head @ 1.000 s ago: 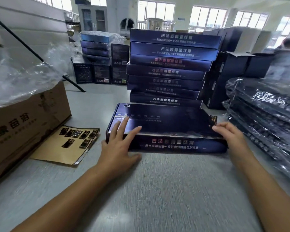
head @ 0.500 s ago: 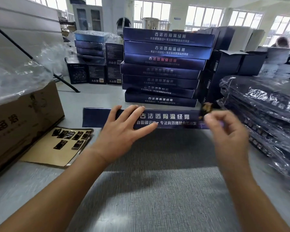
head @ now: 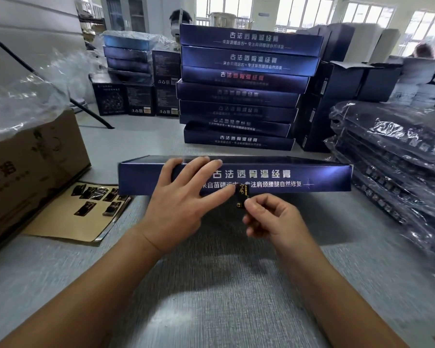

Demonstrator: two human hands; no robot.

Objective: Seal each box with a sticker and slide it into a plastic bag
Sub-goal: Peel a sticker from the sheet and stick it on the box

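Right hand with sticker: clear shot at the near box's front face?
Likely yes. The right hand pinches the sticker at the lower front edge of the box, nothing between. The left hand presses the box just beside, not covering that spot.

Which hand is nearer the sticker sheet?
Left. The left hand rests on the box, just right of the sheet; the right hand is farther right, pinching a sticker.

Flat dark blue cardboard box [head: 312,177], previously lying flat, now stands on edge. Right hand [head: 271,219], formerly at its corner, now pinches a small black-and-gold sticker [head: 242,198] at the lower front edge.
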